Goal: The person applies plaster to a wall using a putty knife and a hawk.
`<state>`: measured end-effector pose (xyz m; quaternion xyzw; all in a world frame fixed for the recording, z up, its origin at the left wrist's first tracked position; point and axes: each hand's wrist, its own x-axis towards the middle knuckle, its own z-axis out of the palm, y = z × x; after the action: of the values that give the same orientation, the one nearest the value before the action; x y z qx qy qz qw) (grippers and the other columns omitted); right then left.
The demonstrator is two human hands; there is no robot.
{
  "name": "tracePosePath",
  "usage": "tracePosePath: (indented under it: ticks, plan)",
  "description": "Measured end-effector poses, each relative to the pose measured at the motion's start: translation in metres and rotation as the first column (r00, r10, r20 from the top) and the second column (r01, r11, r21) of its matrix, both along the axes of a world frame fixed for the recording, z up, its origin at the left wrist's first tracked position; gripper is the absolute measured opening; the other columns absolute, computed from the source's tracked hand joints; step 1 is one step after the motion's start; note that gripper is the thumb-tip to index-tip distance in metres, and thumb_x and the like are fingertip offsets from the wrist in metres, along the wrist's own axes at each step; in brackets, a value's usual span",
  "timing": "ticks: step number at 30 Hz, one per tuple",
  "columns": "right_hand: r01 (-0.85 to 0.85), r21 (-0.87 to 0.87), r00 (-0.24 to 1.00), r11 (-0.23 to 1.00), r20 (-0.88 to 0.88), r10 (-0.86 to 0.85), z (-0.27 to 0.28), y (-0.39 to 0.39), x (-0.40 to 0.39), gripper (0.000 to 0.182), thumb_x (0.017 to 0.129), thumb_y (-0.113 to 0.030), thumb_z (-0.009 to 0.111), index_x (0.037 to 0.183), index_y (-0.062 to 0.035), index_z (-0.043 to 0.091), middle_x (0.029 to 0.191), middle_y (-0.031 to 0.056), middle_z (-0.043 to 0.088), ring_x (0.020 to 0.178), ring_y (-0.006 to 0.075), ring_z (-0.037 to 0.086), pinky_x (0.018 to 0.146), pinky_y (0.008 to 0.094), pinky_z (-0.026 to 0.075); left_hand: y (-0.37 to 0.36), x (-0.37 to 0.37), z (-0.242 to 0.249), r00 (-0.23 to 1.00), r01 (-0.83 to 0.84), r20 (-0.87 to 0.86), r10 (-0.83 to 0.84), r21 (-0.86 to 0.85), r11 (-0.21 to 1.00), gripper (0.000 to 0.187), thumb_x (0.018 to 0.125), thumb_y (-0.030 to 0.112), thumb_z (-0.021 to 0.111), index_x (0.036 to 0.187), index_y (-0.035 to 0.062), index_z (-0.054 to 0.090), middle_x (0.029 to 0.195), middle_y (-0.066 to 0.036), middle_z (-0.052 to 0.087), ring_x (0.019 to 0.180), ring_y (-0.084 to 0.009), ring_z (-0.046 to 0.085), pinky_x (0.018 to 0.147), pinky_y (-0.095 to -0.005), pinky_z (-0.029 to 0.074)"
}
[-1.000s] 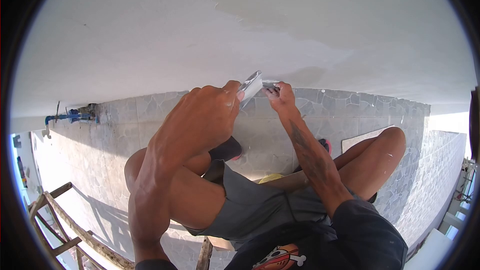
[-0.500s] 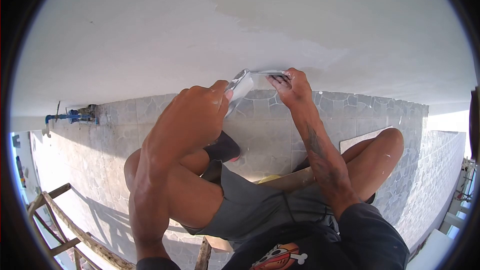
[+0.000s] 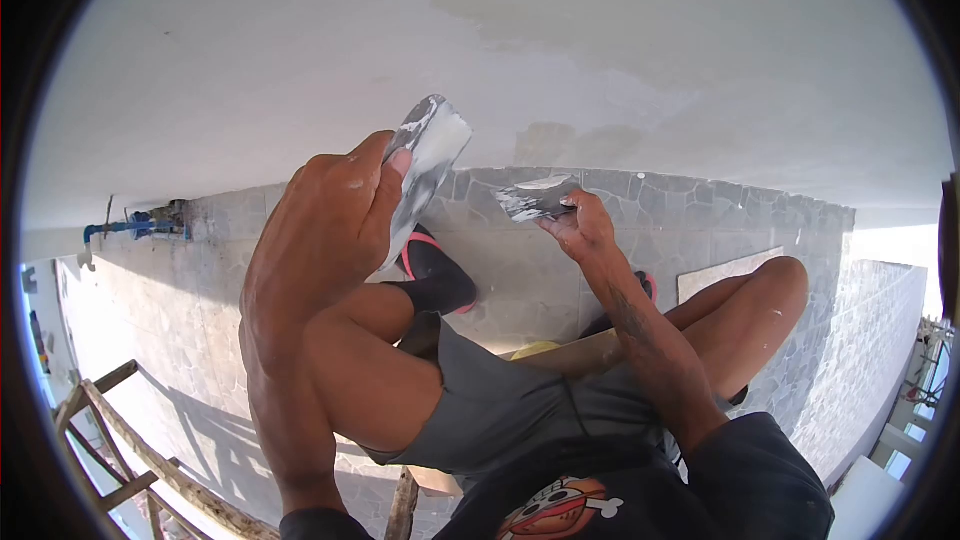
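My left hand is closed round a wide flat metal blade smeared with white paste, raised near the wall. My right hand pinches a smaller flat scraper between thumb and fingers, with white paste along its upper edge. The two tools are apart. Beyond them rises the pale wall, with a darker, damp-looking patch at the upper right and smaller dark patches above the scraper.
Patterned stone tiles cover the floor below the wall. Blue pipes stick out at the left. A wooden frame stands at the lower left. A flat board lies near my right knee.
The two tools have separated. My left hand has moved left and up with its blade, now tilted upright. My right hand has come down slightly with the scraper, away from the wall.
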<state>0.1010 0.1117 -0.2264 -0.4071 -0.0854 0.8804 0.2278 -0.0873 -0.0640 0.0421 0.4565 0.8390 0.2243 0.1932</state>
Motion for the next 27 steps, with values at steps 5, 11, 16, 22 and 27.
tracePosePath:
  ticks: [5, 11, 16, 22, 27]
  plan:
    - [0.073, 0.017, 0.995, 0.997, 0.06, -0.074, -0.12, 0.002, -0.015, 0.039, 0.085, -0.001, 0.043, 0.124, 0.0034, 0.044, 0.134, 0.0236, 0.046, 0.127, 0.0427, 0.046, 0.11, 0.0644, 0.034, -0.002, 0.001, -0.006, 0.999, 0.026, -0.027, -0.028, -0.055, 0.998, 0.034, 0.103, 0.025, 0.044, 0.103, -0.004, 0.06, 0.057, -0.02, 0.049, 0.05, -0.0326, 0.045, 0.056, -0.0421, 0.04]
    - [0.037, 0.176, 0.99, 0.984, 0.127, -0.06, -0.165, 0.011, -0.027, 0.035, 0.086, -0.003, 0.043, 0.121, 0.002, 0.044, 0.132, 0.0217, 0.048, 0.126, 0.042, 0.048, 0.108, 0.0667, 0.035, 0.0, 0.001, -0.005, 1.0, 0.013, -0.019, -0.013, -0.032, 0.999, 0.034, 0.104, 0.026, 0.043, 0.104, -0.0033, 0.06, 0.059, -0.022, 0.051, 0.052, -0.0359, 0.045, 0.057, -0.0436, 0.04]
    - [-0.28, 0.61, 0.955, 0.741, 0.258, 0.149, -0.243, 0.022, -0.021, 0.033, 0.089, -0.005, 0.043, 0.121, 0.0024, 0.044, 0.13, 0.021, 0.048, 0.125, 0.0413, 0.048, 0.109, 0.0658, 0.035, 0.005, 0.001, -0.004, 1.0, 0.022, 0.002, -0.022, -0.063, 0.998, 0.035, 0.104, 0.026, 0.042, 0.104, -0.0033, 0.06, 0.059, -0.022, 0.051, 0.053, -0.0367, 0.047, 0.058, -0.0436, 0.04]
    - [-0.355, 0.698, 0.93, 0.622, 0.331, 0.158, -0.285, 0.038, -0.028, 0.034, 0.092, -0.007, 0.042, 0.124, 0.0028, 0.042, 0.133, 0.0204, 0.046, 0.129, 0.0395, 0.044, 0.109, 0.0629, 0.037, 0.008, 0.001, -0.005, 0.999, 0.048, 0.006, -0.048, -0.072, 0.996, 0.032, 0.104, 0.024, 0.043, 0.103, -0.0036, 0.06, 0.061, -0.022, 0.052, 0.055, -0.0394, 0.049, 0.058, -0.045, 0.041]
    - [-0.189, 0.494, 0.973, 0.849, 0.21, 0.094, -0.287, 0.041, -0.035, 0.032, 0.093, -0.008, 0.041, 0.123, 0.0018, 0.044, 0.135, 0.0203, 0.043, 0.133, 0.0387, 0.04, 0.109, 0.0631, 0.038, 0.01, 0.002, -0.003, 0.998, 0.062, 0.017, -0.061, -0.079, 0.995, 0.029, 0.103, 0.021, 0.044, 0.099, -0.0044, 0.058, 0.06, -0.023, 0.051, 0.056, -0.0418, 0.049, 0.058, -0.0468, 0.039]
